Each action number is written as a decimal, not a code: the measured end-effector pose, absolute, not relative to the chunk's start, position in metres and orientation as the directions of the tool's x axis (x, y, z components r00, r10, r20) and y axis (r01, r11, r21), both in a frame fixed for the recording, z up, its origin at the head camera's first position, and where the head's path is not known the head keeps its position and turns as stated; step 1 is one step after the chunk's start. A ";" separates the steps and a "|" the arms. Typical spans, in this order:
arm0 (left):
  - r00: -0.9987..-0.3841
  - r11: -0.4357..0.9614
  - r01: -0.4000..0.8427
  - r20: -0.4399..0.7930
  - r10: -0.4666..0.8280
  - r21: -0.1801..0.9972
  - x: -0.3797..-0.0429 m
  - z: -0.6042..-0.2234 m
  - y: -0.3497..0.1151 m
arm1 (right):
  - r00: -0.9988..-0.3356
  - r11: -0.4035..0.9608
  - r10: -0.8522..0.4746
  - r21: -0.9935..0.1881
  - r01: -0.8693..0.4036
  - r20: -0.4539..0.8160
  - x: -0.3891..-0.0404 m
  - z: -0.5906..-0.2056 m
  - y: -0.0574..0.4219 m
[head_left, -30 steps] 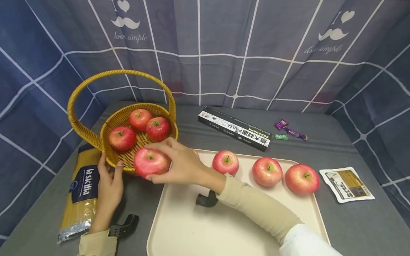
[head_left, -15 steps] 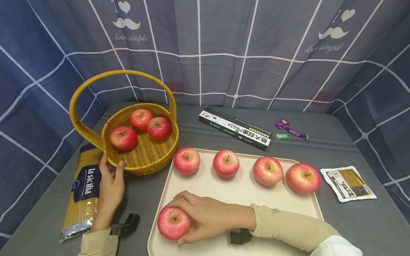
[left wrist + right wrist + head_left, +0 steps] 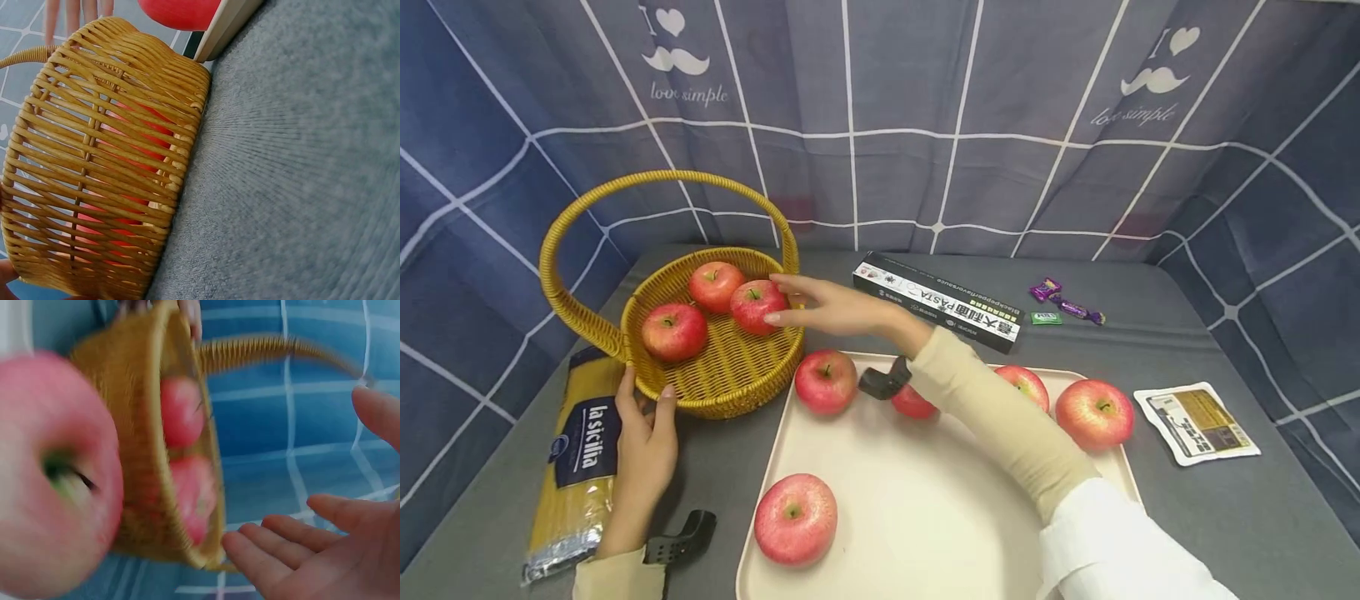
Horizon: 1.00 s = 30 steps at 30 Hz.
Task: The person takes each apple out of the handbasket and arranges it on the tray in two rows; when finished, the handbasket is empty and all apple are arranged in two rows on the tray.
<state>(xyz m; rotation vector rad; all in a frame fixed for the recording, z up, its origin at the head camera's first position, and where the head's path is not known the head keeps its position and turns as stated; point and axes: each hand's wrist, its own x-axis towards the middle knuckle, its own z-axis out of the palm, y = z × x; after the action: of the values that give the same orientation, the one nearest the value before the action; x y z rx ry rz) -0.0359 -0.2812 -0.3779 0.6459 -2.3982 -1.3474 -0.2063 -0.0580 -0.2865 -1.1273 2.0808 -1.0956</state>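
Observation:
A yellow wicker basket [image 3: 730, 398] with a tall handle stands at the left, three red apples inside: one at the left [image 3: 674, 332], one at the back [image 3: 717, 286], one at the right [image 3: 760, 306]. My left hand [image 3: 646, 454] holds the basket's front left rim between thumb and fingers. Over the right rim reaches my right hand [image 3: 842, 310], its fingers stretched out and overlapping the right-hand apple in the head view. The right wrist view shows that palm bare. A large apple [image 3: 795, 519] sits at the front left of the cream tray [image 3: 925, 517].
Along the tray's back edge stand several apples [image 3: 826, 381], partly behind my right sleeve. A spaghetti pack [image 3: 583, 450] lies left of my left hand. Behind the tray are a black pasta box [image 3: 936, 304] and small candies [image 3: 1071, 308]. A white-edged pouch [image 3: 1197, 421] lies right.
My right hand moved the large apple from over the basket to the tray's front left, let it go, and came back to the basket's right side. The left hand stays at the rim.

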 end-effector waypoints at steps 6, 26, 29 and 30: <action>-0.850 0.451 -0.239 0.040 -0.526 0.860 -0.033 -0.378 -0.284 | -0.565 0.354 -0.822 -0.838 -0.414 -0.068 -0.242 -0.298 -0.106; -0.852 0.451 -0.224 0.051 -0.521 0.864 -0.034 -0.377 -0.281 | -0.538 0.437 -0.821 -0.817 -0.376 -0.192 -0.239 -0.330 -0.150; -0.851 0.452 -0.217 0.059 -0.522 0.865 -0.033 -0.378 -0.282 | -0.457 0.441 -0.864 -0.758 -0.481 -0.213 -0.234 -0.330 -0.152; -0.851 0.451 -0.217 0.059 -0.522 0.866 -0.033 -0.378 -0.282 | -0.441 0.440 -0.871 -0.745 -0.501 -0.218 -0.232 -0.331 -0.153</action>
<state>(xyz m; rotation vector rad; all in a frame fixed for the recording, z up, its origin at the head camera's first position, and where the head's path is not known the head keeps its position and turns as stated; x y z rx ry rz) -0.0329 -0.2818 -0.3776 0.6310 -2.3889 -1.3560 -0.2320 -0.1528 -0.3305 -1.1470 2.0993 -0.8066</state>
